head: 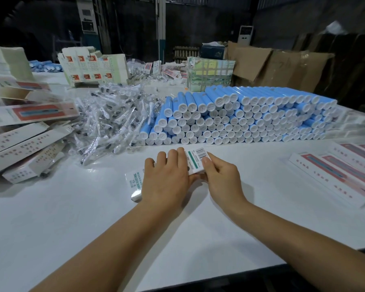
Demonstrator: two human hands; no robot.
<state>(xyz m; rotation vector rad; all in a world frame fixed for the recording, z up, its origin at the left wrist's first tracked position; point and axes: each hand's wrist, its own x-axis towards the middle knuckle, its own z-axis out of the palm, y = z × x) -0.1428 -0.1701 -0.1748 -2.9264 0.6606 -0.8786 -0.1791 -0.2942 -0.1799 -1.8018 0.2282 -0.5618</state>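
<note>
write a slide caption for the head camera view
Left hand presses a white box onto the table while the right hand pinches its end, before stacked blue tubes and bagged brush heads.

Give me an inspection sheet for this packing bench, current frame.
Surface: white table, smooth.
Job's things: white carton lying flat, barcode end by the right hand.
Clutter: stacked blue tubes; heap of bagged brush heads; loose printed boxes on the left; flat packs on the right.
Hands: left hand presses flat on the carton; right hand pinches its barcode end.
Cables: nothing seen.
Surroundings: dim hall, cardboard boxes, standing air conditioner.
</note>
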